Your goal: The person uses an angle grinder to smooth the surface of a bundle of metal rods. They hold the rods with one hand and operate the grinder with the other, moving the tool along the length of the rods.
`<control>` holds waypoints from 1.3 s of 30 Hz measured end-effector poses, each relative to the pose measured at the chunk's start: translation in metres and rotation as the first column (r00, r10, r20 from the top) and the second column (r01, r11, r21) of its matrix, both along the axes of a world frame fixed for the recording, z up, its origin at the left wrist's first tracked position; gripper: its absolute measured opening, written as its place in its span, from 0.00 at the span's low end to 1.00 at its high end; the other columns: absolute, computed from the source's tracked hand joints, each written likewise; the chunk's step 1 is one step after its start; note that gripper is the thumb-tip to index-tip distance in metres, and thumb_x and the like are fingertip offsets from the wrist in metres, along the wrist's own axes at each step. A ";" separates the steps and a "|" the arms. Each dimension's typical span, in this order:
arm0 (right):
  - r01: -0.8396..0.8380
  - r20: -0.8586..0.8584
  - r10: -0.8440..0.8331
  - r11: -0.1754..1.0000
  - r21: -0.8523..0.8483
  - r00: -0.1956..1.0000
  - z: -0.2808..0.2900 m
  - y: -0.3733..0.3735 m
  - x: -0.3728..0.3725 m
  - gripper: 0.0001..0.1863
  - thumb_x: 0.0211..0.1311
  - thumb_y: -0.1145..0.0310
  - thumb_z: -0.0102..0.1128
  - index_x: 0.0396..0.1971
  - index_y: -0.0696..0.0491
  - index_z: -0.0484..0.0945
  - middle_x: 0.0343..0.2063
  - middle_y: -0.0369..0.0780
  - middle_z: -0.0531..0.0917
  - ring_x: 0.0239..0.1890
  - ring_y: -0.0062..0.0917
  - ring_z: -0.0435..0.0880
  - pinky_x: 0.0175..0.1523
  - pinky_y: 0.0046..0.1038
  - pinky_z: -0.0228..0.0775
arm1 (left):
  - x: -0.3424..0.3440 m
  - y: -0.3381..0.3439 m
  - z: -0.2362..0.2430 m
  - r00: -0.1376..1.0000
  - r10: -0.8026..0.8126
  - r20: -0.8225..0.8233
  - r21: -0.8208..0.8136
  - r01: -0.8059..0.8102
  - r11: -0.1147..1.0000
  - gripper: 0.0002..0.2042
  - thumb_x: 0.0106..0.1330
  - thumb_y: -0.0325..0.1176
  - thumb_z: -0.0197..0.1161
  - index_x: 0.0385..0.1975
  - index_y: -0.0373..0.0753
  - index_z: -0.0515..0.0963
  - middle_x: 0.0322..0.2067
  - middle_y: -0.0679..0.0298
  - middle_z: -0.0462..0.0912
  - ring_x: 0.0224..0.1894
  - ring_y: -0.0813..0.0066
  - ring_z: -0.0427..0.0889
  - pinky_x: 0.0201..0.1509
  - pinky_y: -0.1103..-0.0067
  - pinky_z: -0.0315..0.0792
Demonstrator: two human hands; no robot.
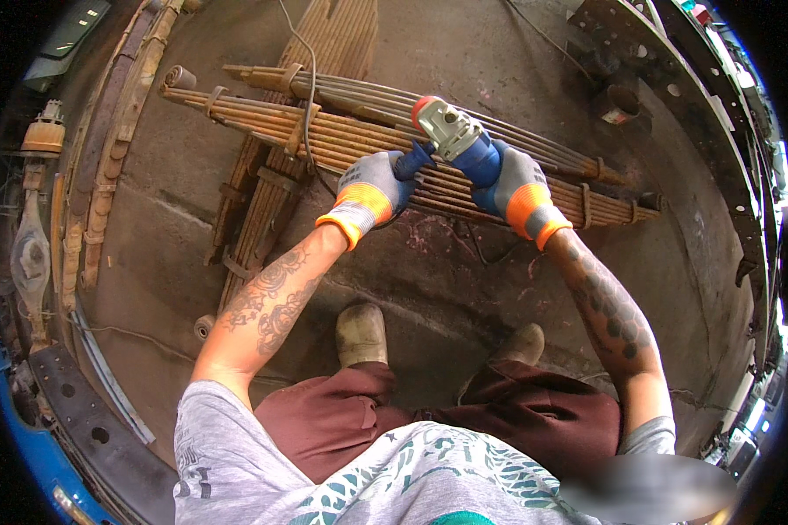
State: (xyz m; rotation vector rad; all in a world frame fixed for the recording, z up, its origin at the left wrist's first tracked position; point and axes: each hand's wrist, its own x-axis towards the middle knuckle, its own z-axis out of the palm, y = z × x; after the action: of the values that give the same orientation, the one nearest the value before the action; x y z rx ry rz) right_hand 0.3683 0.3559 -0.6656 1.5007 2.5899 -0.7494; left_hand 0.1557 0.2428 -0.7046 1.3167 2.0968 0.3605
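Both my hands, in grey and blue gloves with orange cuffs, hold an angle grinder [457, 138] with a blue body, a metal gear head and a red disc or guard at its far end. My left hand [375, 184] is closed around its blue side handle [414, 161]. Around the rear of the blue body wraps my right hand [514, 182]. Below the grinder lie two rusty leaf spring packs [267, 127], side by side and slanting down to the right. Whether the disc touches the steel I cannot tell.
More leaf springs [263, 214] lie crosswise under these packs. A cable [311, 96] runs over them. At the left stand long rusty bars [105, 157] and an axle [31, 254]. A dark drilled frame rail [674, 114] and a can-like cylinder [620, 103] are at the right.
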 end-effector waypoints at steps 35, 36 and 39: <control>0.174 -0.136 -0.172 0.985 0.006 0.976 -0.035 -0.007 0.110 0.25 0.46 0.64 0.77 0.48 0.52 0.82 0.39 0.50 0.90 0.46 0.47 0.90 0.52 0.42 0.80 | 0.083 0.026 -0.007 0.988 -0.133 0.074 0.042 0.130 0.991 0.15 0.67 0.44 0.59 0.49 0.49 0.86 0.47 0.52 0.89 0.51 0.43 0.86 0.56 0.54 0.79; 0.178 -0.138 -0.176 0.984 0.007 0.975 -0.036 -0.006 0.115 0.25 0.46 0.64 0.77 0.47 0.52 0.82 0.39 0.50 0.90 0.46 0.47 0.90 0.52 0.42 0.80 | 0.086 0.027 -0.008 0.987 -0.141 0.076 0.046 0.138 0.989 0.15 0.67 0.44 0.59 0.49 0.50 0.86 0.47 0.52 0.89 0.51 0.43 0.86 0.56 0.54 0.79; 0.178 -0.160 -0.174 0.984 0.014 0.972 -0.040 -0.003 0.127 0.25 0.46 0.63 0.77 0.47 0.52 0.82 0.39 0.49 0.90 0.46 0.47 0.90 0.52 0.42 0.80 | 0.097 0.029 -0.011 0.985 -0.158 0.074 0.044 0.155 0.987 0.16 0.66 0.43 0.60 0.50 0.50 0.85 0.47 0.53 0.89 0.51 0.43 0.86 0.56 0.54 0.79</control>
State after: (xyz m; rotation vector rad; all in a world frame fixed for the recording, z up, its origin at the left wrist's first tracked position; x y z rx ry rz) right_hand 0.4948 0.3527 -0.7060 1.7668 2.6119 -0.8870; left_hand 0.2523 0.2723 -0.7158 1.4563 1.9173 0.3790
